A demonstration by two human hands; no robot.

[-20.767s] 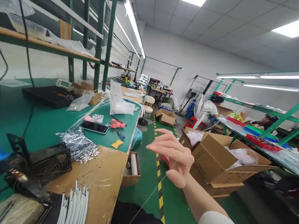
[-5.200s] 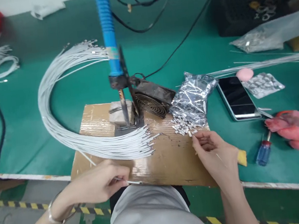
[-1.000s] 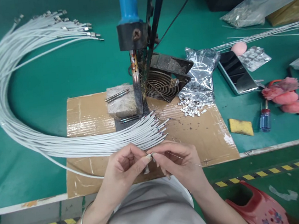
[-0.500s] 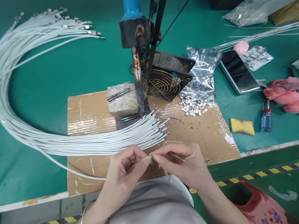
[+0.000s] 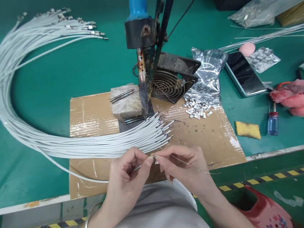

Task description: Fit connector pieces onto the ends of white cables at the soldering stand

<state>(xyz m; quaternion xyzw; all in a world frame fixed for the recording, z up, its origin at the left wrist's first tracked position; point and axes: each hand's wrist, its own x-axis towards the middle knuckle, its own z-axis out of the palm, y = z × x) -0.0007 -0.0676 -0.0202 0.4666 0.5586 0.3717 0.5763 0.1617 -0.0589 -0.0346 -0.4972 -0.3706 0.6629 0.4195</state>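
Note:
My left hand (image 5: 131,176) pinches the end of one white cable (image 5: 79,177), which curves in from the bundle. Fingertips of my right hand (image 5: 185,163) meet those of the left and are closed on a small metal piece (image 5: 156,159) at the cable end. A thin wire (image 5: 190,163) runs across my right hand and trails off to the right. Just beyond both hands lies the big bundle of white cables (image 5: 90,146), its dark-tipped ends fanned out on the cardboard (image 5: 212,144).
A blue-handled soldering iron (image 5: 142,75) stands upright behind the cable ends, beside a block (image 5: 126,105) and a fan (image 5: 170,83). Small metal parts (image 5: 196,108), a plastic bag (image 5: 208,71), a phone (image 5: 245,73), a yellow sponge (image 5: 248,130) and a screwdriver (image 5: 272,121) lie to the right.
The metal piece between my fingertips shows more plainly now. Both hands stay together in nearly the same place, while the whole view has shifted slightly.

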